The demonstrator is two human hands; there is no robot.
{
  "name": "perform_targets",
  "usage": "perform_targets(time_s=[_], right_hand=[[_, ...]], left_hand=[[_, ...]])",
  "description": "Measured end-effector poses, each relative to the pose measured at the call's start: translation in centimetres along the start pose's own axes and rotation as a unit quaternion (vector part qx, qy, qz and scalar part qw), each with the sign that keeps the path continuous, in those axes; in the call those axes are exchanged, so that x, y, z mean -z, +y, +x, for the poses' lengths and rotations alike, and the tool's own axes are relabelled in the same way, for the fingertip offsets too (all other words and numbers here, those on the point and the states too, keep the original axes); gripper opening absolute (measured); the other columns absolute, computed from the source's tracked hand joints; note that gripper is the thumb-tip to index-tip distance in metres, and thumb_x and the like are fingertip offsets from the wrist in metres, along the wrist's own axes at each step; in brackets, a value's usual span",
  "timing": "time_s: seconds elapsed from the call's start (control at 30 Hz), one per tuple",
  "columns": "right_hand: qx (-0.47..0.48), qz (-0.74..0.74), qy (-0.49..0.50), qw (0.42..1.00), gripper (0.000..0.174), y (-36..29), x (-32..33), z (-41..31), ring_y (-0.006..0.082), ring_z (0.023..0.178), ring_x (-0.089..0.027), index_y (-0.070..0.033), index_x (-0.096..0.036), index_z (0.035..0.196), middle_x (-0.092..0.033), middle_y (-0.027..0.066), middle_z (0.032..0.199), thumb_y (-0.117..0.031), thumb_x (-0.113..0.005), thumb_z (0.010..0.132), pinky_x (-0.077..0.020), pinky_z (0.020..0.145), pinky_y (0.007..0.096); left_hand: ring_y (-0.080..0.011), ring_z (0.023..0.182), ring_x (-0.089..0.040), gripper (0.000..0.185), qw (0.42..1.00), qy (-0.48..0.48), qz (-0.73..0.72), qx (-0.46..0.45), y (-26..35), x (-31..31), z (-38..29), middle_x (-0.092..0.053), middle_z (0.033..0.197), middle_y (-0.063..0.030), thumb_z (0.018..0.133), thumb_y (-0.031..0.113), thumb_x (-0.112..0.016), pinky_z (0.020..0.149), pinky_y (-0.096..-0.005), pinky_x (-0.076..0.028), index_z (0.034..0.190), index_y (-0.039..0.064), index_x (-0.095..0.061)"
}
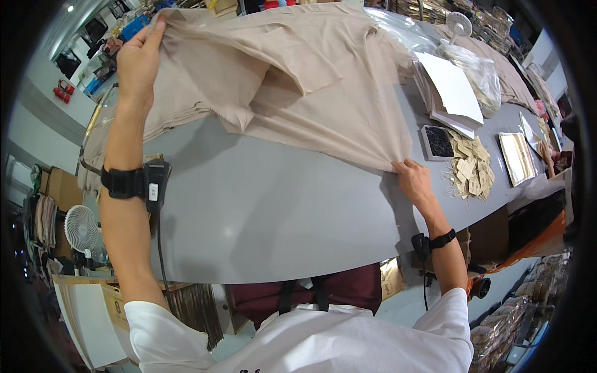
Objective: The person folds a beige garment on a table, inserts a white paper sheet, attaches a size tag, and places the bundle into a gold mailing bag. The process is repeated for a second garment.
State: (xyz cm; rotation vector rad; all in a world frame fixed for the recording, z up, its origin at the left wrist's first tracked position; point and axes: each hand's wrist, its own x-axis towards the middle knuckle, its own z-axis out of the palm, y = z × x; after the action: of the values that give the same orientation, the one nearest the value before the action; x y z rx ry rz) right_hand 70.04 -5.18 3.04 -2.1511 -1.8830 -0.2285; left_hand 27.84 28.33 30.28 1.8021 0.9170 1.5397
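Observation:
A wide beige cloth (336, 84) with a fine jagged edge spreads over the far half of the grey table (280, 210). At the far left, my left hand (140, 60) pinches one part of it and holds it raised. My right hand (415, 182) grips its near right corner low over the tabletop, pulling the edge into folds. Between the hands the cloth is partly doubled over itself. Under its left part lie stacked layers of similar beige fabric (182, 116).
Right of the cloth are white card sheets (450, 93), a small box of black pieces (437, 142), a pile of tan string tags (471, 168) and a clear plastic bag (471, 74). A small fan (458, 25) stands behind. Another person's hand (545, 151) is at the right edge.

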Motion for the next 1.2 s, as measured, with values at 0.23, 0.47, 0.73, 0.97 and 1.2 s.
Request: perform_targets(time_s=[0.23, 0.47, 0.73, 0.97, 1.2], right_hand=[[0.011, 0.129, 0.075, 0.989, 0.040, -9.3, 3.8, 3.4, 0.0312, 0.104, -0.067, -0.012, -0.073, 0.121, -0.069, 0.0107, 0.115, -0.015, -0.082, 0.082, -0.0546, 0.088, 0.0407], [0.105, 0.457, 0.215, 0.857, 0.048, -20.8, 6.9, 2.9, 0.0227, 0.081, -0.069, -0.006, -0.072, 0.120, -0.071, 0.0100, 0.098, 0.003, -0.080, 0.073, -0.0546, 0.061, 0.0316], [0.212, 0.310, 0.206, 0.904, 0.041, -20.1, 3.9, -7.0, 0.0171, 0.064, -0.059, -0.004, -0.073, 0.105, -0.068, 0.0034, 0.083, 0.008, -0.071, 0.066, -0.0493, 0.055, 0.0312], [0.249, 0.194, 0.209, 0.926, 0.039, -19.8, 3.9, -8.9, 0.0161, 0.070, -0.061, -0.004, -0.070, 0.110, -0.066, 0.0030, 0.088, -0.001, -0.074, 0.071, -0.0488, 0.061, 0.0293], [0.157, 0.202, 0.198, 0.946, 0.037, -18.8, 4.7, -8.7, 0.0218, 0.077, -0.064, -0.003, -0.070, 0.112, -0.068, 0.0067, 0.096, 0.002, -0.074, 0.075, -0.0506, 0.066, 0.0323]], left_hand=[[-0.0025, 0.077, -0.060, 0.018, 0.979, -0.158, 0.129, 0.000, 2.2, -2.2, -8.9, -0.071, 0.087, 0.0045, 0.098, 0.016, -0.072, 0.067, -0.0211, -0.047, 0.107, 0.001, -0.077], [-0.0214, 0.069, -0.066, 0.022, 0.918, -0.239, 0.173, -0.263, 4.1, -5.5, -24.2, -0.072, 0.079, -0.0089, 0.076, 0.003, -0.081, 0.067, -0.0328, -0.053, 0.097, 0.006, -0.080], [-0.0211, 0.082, -0.068, 0.023, 0.898, -0.437, -0.046, -0.011, 0.7, -4.0, -27.9, -0.074, 0.094, -0.0091, 0.080, 0.009, -0.085, 0.072, -0.0315, -0.054, 0.102, 0.006, -0.079], [-0.0265, 0.089, -0.065, 0.019, 0.921, -0.272, 0.232, -0.155, -5.5, -9.3, -26.0, -0.073, 0.098, -0.0054, 0.082, 0.015, -0.082, 0.091, -0.0401, -0.048, 0.099, 0.008, -0.078], [-0.0143, 0.071, -0.055, 0.029, 0.955, -0.292, 0.023, 0.036, -5.4, -8.2, -25.9, -0.064, 0.075, -0.0021, 0.097, 0.030, -0.073, 0.064, -0.0296, -0.043, 0.094, 0.001, -0.075]])
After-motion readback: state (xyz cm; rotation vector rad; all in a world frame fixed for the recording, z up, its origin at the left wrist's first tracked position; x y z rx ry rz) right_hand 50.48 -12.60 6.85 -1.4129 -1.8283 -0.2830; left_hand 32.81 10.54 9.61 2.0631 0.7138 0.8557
